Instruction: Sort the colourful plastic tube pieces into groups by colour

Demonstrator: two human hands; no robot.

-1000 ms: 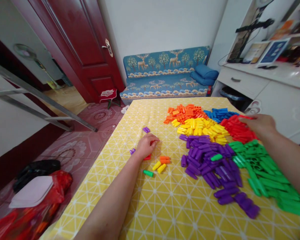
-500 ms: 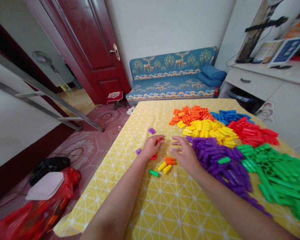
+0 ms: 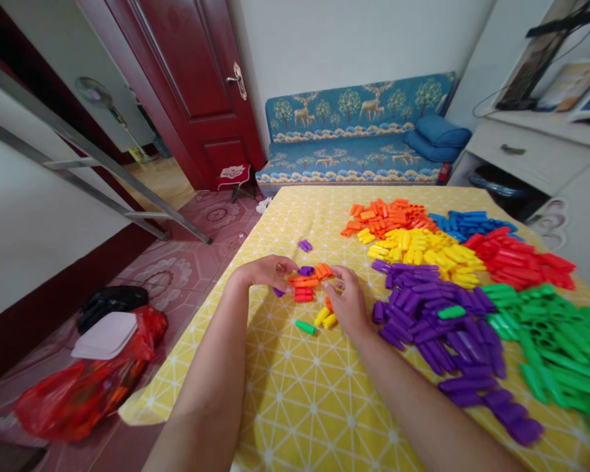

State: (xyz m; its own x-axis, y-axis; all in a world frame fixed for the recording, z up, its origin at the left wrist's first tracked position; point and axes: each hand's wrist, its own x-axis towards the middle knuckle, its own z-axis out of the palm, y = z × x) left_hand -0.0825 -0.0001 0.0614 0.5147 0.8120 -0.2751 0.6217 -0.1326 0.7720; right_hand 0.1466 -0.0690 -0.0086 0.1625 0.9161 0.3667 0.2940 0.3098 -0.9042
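Short, hollow plastic tube pieces in several colours lie before me, a few grouped between my hands. My left hand (image 3: pixel 268 270) curves at the left side of this group, its thumb and fingers apart, beside a purple piece (image 3: pixel 305 270) and orange pieces (image 3: pixel 303 281). From the right, my right hand (image 3: pixel 348 300) reaches in with fingers spread, its fingertips close to another orange piece (image 3: pixel 323 271). Red pieces (image 3: pixel 303 295) lie just below. Nearer to me are yellow pieces (image 3: pixel 326 318) and a green piece (image 3: pixel 305 327). Part of one orange piece is hidden by my right hand.
Piles of purple (image 3: pixel 423 308), yellow (image 3: pixel 423 249), orange (image 3: pixel 388 216), blue (image 3: pixel 472 225), red (image 3: pixel 521 259) and green (image 3: pixel 560 334) pieces cover the right side of the yellow tablecloth (image 3: pixel 295 406). A blue patterned sofa (image 3: pixel 344 157) stands beyond the table.
My left hand has moved left, uncovering the orange, red and purple pieces. My right hand has come closer to the group, now partly covering an orange piece. The view has shifted slightly.
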